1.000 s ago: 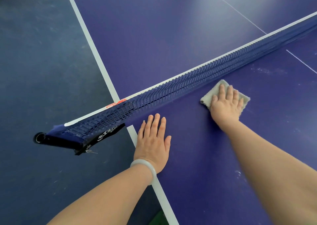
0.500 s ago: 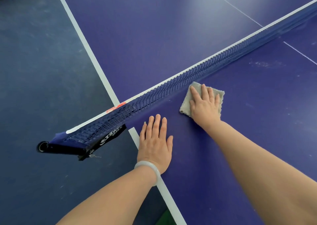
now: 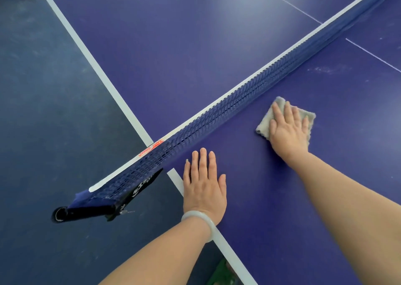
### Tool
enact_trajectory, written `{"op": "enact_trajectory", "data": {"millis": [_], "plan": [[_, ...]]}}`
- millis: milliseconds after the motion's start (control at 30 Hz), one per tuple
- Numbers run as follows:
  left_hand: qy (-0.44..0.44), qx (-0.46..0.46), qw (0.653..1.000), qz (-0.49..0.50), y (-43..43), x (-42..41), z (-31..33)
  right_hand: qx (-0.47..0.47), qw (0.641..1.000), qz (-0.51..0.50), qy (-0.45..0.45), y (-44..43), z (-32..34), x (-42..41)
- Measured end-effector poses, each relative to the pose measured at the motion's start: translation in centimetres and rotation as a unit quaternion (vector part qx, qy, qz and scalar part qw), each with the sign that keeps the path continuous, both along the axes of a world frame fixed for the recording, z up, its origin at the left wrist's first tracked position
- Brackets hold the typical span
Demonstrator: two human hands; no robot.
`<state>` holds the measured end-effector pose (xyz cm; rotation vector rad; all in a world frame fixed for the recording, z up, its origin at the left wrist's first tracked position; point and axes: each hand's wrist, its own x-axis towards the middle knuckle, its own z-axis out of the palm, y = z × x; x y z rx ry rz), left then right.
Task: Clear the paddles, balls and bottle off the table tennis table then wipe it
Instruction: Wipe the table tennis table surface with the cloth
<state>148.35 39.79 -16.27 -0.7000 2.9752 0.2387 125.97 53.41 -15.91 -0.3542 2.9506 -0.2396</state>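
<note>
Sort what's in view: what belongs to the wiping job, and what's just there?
Job: cloth under right hand; left hand flat on table tennis table.
Just there: net; net clamp; bracelet on left wrist; floor.

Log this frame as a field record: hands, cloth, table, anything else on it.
left hand: flat, palm down on the table, across its white side line, just short of the net
right hand: fingers straight and spread, pressing the cloth onto the table
cloth: grey, lying flat on the near half, close to the net
table: purple; pale smudges on the near half beyond the cloth
net: strung across, its clamp hanging off the table's left edge
bracelet: pale, on the left wrist
stage: wiping
</note>
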Motion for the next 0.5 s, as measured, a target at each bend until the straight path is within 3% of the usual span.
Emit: {"op": "enact_trajectory", "data": {"millis": [67, 133, 233, 400, 433, 500], "plan": [[0.001, 0.001, 1.000, -0.002, -0.1, 0.0, -0.1, 0.007, 0.992, -0.121, -0.028, 1.5, 0.3, -0.4], [0.002, -0.001, 1.000, -0.003, -0.1, 0.1, -0.1, -0.004, 0.985, -0.168, -0.040, 0.8, 0.4, 1.3], [0.005, 0.005, 1.000, -0.001, -0.1, 0.0, 0.1, -0.017, 0.991, -0.131, -0.016, -1.5, 0.1, 8.0], [0.010, 0.010, 1.000, -0.005, -0.1, 0.1, 0.0, 0.013, 0.998, 0.058, 0.009, 2.4, 0.1, 17.6], [0.008, 0.011, 1.000, -0.006, -0.1, 0.1, 0.1, 0.026, 0.998, 0.055, 0.010, 4.3, 0.1, 17.2], [0.001, 0.015, 1.000, -0.009, -0.1, 0.2, 0.2, 0.040, 0.996, -0.074, 0.000, 7.4, 0.3, 15.5]]}}
